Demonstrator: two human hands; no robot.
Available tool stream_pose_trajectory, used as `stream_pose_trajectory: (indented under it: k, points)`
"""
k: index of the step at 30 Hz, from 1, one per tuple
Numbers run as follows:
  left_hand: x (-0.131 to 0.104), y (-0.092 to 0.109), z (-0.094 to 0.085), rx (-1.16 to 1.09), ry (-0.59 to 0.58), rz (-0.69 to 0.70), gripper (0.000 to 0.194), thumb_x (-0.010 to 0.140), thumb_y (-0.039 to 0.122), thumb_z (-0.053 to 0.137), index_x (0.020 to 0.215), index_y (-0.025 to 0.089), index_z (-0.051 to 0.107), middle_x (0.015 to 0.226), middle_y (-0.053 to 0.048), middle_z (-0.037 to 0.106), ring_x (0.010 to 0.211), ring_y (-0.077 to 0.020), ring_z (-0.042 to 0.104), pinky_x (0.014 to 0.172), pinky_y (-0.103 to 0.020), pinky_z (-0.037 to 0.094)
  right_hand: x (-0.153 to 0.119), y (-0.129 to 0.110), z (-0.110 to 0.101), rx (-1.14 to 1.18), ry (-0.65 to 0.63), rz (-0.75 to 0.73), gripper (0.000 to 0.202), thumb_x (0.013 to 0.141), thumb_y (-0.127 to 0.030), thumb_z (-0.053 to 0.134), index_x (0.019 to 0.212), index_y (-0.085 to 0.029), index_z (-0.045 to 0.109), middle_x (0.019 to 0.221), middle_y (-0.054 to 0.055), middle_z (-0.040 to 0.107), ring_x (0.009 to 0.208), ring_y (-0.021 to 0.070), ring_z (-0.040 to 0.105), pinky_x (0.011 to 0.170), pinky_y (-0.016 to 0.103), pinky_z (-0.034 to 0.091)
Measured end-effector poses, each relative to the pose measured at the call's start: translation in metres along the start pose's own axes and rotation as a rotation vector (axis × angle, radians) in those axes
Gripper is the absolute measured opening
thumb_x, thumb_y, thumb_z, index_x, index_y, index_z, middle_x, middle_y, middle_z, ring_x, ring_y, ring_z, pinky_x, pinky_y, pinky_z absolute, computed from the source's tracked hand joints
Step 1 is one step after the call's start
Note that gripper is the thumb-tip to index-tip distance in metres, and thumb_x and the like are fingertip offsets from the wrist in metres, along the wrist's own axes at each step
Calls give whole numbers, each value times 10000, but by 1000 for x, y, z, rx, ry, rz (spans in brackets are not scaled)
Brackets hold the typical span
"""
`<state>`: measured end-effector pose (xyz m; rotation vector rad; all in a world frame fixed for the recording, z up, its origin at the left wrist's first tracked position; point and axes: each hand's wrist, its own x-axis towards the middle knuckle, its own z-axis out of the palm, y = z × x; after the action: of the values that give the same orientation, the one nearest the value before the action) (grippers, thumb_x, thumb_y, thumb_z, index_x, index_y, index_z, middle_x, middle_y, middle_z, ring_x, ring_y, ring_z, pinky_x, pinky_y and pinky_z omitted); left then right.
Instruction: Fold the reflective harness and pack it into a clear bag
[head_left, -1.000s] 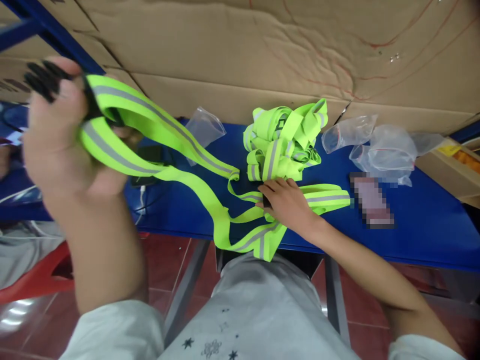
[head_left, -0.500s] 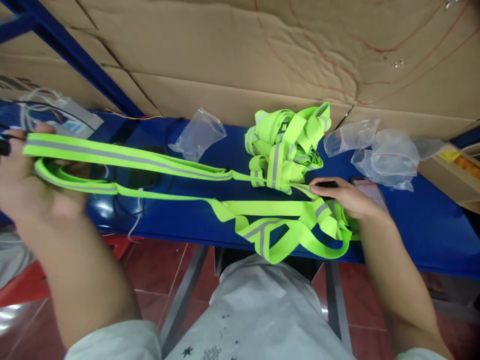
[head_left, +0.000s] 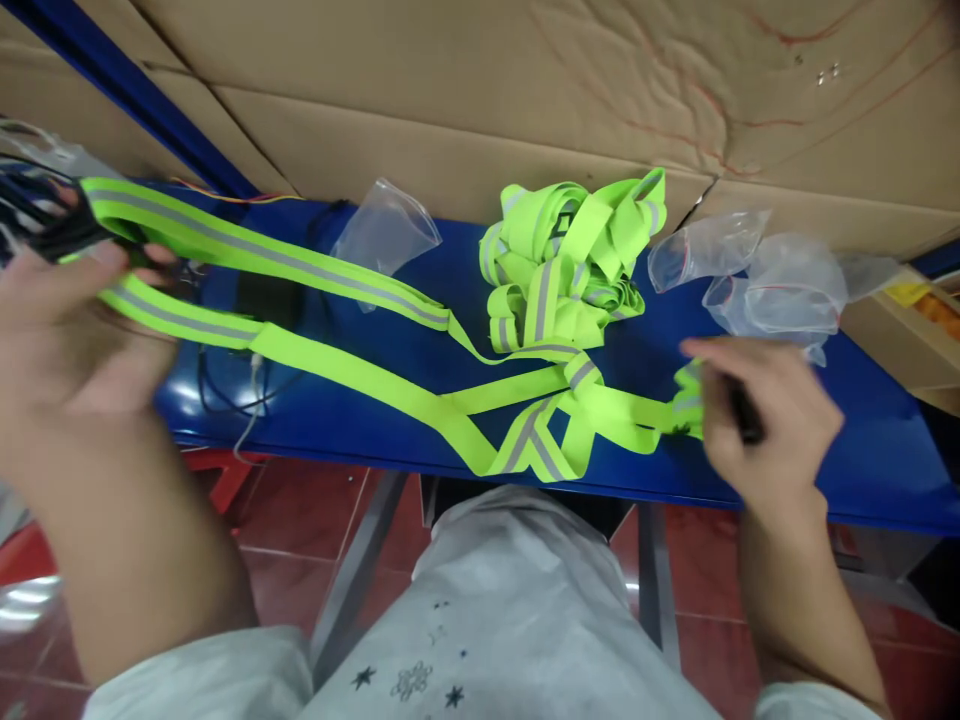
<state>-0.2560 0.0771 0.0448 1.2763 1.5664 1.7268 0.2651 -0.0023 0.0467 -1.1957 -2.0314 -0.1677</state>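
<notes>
Two lengths of a neon green strap [head_left: 337,372] with a grey stripe run from my left hand [head_left: 90,330] at the far left across to a loose tangle near the table's front edge. My left hand is wrapped round the strap's looped end, beside something black. On the right, my right hand [head_left: 772,420] is closed round a small black piece, with bunched green strap just left of its fingers. A heaped bundle of the same green strap [head_left: 562,265] lies behind, against the cardboard.
Clear plastic bags lie on the blue table [head_left: 885,440], one bag [head_left: 386,235] at back left and several [head_left: 787,285] at back right. Cardboard [head_left: 420,90] lines the back. Cables are at left; an open box [head_left: 911,340] stands far right.
My right hand has moved right and turned, its black piece now more upright. The tangled strap has shifted and spread out in the middle. The view has moved slightly.
</notes>
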Motion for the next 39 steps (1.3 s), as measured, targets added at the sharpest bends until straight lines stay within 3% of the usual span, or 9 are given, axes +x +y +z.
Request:
stream_pose_trajectory:
  k: [4, 7, 10, 15, 20, 24, 29, 35, 39]
  points:
    - [-23, -8, 39, -164, 14, 148, 818, 404, 456, 1000, 1098, 231, 630, 1257, 36, 701, 961, -155, 690, 980, -453, 618, -24, -27, 18, -45, -408, -170, 287, 995, -321, 725, 1252, -192, 715, 1121, 78, 798, 970, 258, 726, 805, 419, 524]
    - [-68, -6, 81, -44, -93, 222, 596, 659, 339, 970, 1149, 220, 653, 1278, -32, 707, 1049, -208, 719, 708, -326, 647, -38, -43, 35, -10, -469, -192, 285, 1036, -370, 672, 1229, -168, 725, 1126, 70, 806, 975, 237, 717, 843, 401, 508]
    - [-111, -9, 110, 201, -456, 270, 284, 978, 269, 704, 1261, 259, 691, 1446, -78, 632, 1083, -207, 731, 755, -338, 674, -49, -47, 41, -20, -502, -190, 335, 1063, -393, 621, 1275, -150, 710, 1176, 87, 794, 1024, 247, 710, 893, 404, 513]
    - [-138, -28, 119, 411, -871, 366, 364, 1065, 258, 528, 1424, 282, 583, 1532, -130, 517, 1448, -286, 559, 1140, -505, 573, -66, -36, 34, -26, -595, -136, 435, 1059, -455, 605, 1343, -133, 675, 1287, 125, 743, 1113, 286, 687, 970, 443, 530]
    - [-143, -35, 120, 624, -864, 492, 489, 968, 466, 725, 1401, 279, 592, 1573, -171, 484, 1432, -387, 556, 1119, -595, 535, -78, -42, 26, 59, -629, -102, 394, 1027, -513, 647, 1271, -211, 710, 1272, 108, 736, 1067, 259, 670, 897, 428, 517]
    - [-138, -38, 118, 787, -812, 494, 460, 1008, 494, 641, 1397, 251, 615, 1576, -199, 500, 1420, -444, 559, 1040, -623, 541, -87, -57, 24, 95, -497, -362, 191, 1015, -178, 647, 1159, -267, 735, 1146, 7, 780, 1000, 195, 653, 866, 384, 478]
    - [-126, -45, 112, 788, -692, 425, 477, 973, 527, 680, 1377, 277, 638, 1562, -169, 513, 1433, -412, 550, 1117, -603, 502, -94, -56, 16, 24, -464, -537, 240, 1014, -142, 610, 1209, -218, 730, 1151, 26, 791, 1011, 184, 668, 890, 374, 511]
    - [-122, -48, 112, 800, -678, 419, 499, 960, 562, 687, 1363, 270, 663, 1549, -171, 529, 1388, -430, 577, 1085, -616, 506, -97, -46, 13, -52, -384, 23, 544, 1048, -341, 620, 1531, -116, 506, 1293, 186, 736, 1125, 300, 686, 916, 450, 561]
    - [-115, -50, 108, 830, -631, 420, 517, 955, 578, 689, 1362, 259, 674, 1546, -180, 530, 1378, -449, 576, 1079, -634, 503, -96, -46, 25, -78, -535, 139, 403, 1013, -424, 679, 1328, -172, 668, 1250, 147, 756, 1065, 322, 691, 880, 483, 535]
